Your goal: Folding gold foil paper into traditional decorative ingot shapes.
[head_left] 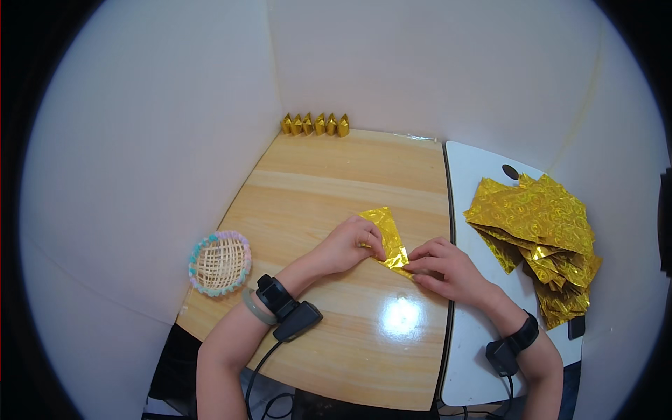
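Note:
A sheet of shiny gold foil paper (386, 231) lies on the wood-grain table between my hands, with a narrow fold along its near edge. My left hand (350, 245) is closed, its fingertips gripping the left side of the sheet near that fold. At the lower right corner of the paper, my right hand (449, 271) pinches the folded edge between thumb and fingers. Part of the sheet's left side is hidden behind my left hand.
Several folded gold foil ingots (315, 125) stand in a row at the table's far edge. A woven basket (220, 263) with a pompom rim sits at the left. On the white table to the right lies a pile of gold foil sheets (535, 217). Pale walls surround the tables.

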Action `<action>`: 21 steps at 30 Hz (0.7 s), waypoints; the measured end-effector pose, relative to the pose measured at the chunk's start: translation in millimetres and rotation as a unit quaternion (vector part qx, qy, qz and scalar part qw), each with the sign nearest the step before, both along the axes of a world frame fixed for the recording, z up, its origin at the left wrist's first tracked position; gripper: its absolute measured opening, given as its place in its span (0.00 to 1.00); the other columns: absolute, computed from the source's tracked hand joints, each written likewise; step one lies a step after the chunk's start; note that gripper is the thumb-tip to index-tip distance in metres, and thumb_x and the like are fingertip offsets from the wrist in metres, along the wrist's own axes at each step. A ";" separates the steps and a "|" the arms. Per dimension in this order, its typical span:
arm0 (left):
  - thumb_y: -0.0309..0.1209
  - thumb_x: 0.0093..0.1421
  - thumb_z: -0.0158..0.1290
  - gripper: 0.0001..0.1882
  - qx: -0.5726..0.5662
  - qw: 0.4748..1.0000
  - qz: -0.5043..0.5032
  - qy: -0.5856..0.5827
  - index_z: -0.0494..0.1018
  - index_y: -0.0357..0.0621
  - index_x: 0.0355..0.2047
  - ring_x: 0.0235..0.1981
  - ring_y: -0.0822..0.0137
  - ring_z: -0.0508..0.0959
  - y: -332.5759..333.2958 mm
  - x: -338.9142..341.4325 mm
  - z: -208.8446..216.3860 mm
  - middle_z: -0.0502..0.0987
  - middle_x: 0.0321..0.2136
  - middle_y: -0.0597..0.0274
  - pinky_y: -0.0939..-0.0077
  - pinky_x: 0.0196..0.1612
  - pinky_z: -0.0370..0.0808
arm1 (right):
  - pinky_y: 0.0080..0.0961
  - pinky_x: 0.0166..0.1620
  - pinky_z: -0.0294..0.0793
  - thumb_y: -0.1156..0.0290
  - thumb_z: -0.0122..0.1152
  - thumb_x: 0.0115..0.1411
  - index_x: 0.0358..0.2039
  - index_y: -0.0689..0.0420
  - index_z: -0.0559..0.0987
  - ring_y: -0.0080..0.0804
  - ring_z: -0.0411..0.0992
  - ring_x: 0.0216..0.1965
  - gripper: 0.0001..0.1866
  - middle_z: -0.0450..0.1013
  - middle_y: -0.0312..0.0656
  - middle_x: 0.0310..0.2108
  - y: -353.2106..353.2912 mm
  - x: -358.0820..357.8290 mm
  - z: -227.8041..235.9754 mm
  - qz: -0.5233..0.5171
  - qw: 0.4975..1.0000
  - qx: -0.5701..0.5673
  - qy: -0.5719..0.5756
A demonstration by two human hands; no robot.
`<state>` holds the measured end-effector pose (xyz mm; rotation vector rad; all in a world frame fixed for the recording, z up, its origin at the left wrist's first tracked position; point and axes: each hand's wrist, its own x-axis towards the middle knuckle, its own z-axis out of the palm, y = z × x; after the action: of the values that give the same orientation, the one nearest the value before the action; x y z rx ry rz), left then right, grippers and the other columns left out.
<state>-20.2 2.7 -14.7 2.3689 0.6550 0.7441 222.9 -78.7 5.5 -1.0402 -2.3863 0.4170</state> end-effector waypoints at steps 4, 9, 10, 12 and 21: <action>0.18 0.45 0.53 0.08 -0.061 0.996 -0.058 -0.024 0.79 0.46 0.20 0.39 0.62 0.73 2.8 -4.3 2.9 0.76 0.30 0.67 0.71 0.42 0.69 | 0.29 0.47 0.68 0.69 0.59 0.52 0.39 0.52 0.78 0.37 0.67 0.44 0.12 0.70 0.39 0.39 -0.8 0.6 3.5 0.025 0.999 -0.047 0.006; 0.14 0.47 0.49 0.11 -0.176 0.976 -0.128 -0.026 0.78 0.43 0.20 0.42 0.63 0.72 -2.8 -2.0 7.2 0.76 0.26 0.67 0.73 0.47 0.68 | 0.32 0.52 0.64 0.74 0.56 0.50 0.49 0.55 0.69 0.44 0.63 0.50 0.22 0.65 0.46 0.46 -0.4 1.7 -3.9 -0.104 0.989 -0.043 0.093; 0.13 0.47 0.48 0.12 -0.200 0.972 -0.125 -0.014 0.77 0.42 0.19 0.43 0.62 0.72 -4.3 -0.3 8.4 0.77 0.25 0.67 0.73 0.48 0.67 | 0.33 0.54 0.62 0.75 0.55 0.49 0.52 0.56 0.65 0.46 0.60 0.52 0.26 0.63 0.48 0.49 0.2 2.4 -4.7 -0.132 0.986 0.002 0.098; 0.12 0.47 0.48 0.12 -0.204 0.970 -0.135 -0.008 0.77 0.43 0.21 0.44 0.62 0.71 -4.0 -2.4 7.9 0.76 0.27 0.66 0.73 0.49 0.66 | 0.34 0.55 0.61 0.76 0.54 0.49 0.52 0.58 0.64 0.47 0.59 0.53 0.27 0.61 0.50 0.50 2.2 3.1 -5.0 -0.107 0.992 0.007 0.071; 0.20 0.45 0.57 0.13 -0.061 0.998 0.033 -0.003 0.73 0.46 0.32 0.49 0.55 0.62 -10.3 3.3 9.3 0.67 0.40 0.61 0.65 0.55 0.58 | 0.35 0.54 0.62 0.73 0.57 0.50 0.52 0.58 0.65 0.46 0.62 0.51 0.27 0.65 0.49 0.48 3.4 0.1 -7.5 -0.126 0.992 0.017 0.012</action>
<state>-16.9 -7.7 -5.4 2.2421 0.7570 0.7180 223.0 -75.3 -2.0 -1.2924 -2.1952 0.2950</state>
